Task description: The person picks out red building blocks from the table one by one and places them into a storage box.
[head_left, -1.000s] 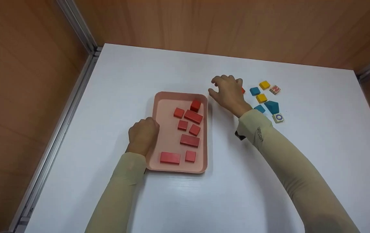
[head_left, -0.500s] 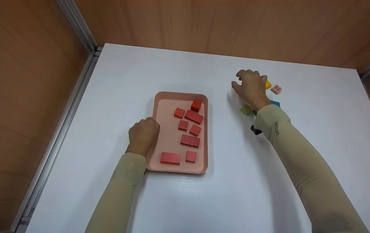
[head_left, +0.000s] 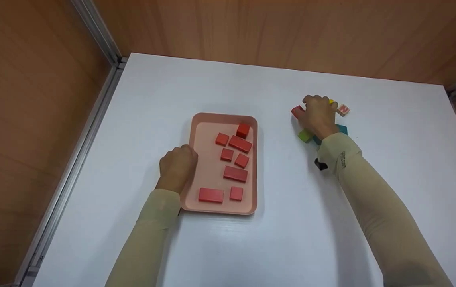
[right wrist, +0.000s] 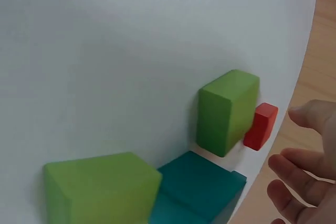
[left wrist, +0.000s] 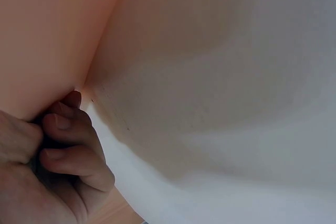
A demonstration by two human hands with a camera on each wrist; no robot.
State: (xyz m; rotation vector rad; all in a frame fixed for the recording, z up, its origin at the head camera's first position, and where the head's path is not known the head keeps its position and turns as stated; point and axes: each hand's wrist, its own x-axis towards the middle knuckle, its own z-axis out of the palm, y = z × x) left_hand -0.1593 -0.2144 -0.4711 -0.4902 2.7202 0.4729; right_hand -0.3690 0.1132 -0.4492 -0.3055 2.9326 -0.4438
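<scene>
My left hand [head_left: 178, 165] grips the left rim of a pink tray [head_left: 204, 137]. In the left wrist view its fingers [left wrist: 79, 163] curl in against the tray's edge. Red wooden blocks [head_left: 236, 173] lie scattered inside the tray. My right hand [head_left: 319, 115] hovers over a cluster of coloured blocks, its thumb beside a red block [head_left: 296, 111]. Seen from the right wrist, its fingers [right wrist: 296, 174] are loosely bent and spread, apart from the red block [right wrist: 261, 126]. A green block [right wrist: 228, 111] stands close to that red one.
Near my right wrist lie a green block [head_left: 305, 135] and a teal block [head_left: 342, 129]. Beyond the hand are a yellow block [head_left: 331, 101] and a patterned block [head_left: 343, 110]. Wooden panels [head_left: 276, 36] rise behind the white table [head_left: 220, 247].
My right hand has moved right from beside the tray and come down over the loose blocks, where a red block now shows by its thumb. The left hand has stayed on the tray.
</scene>
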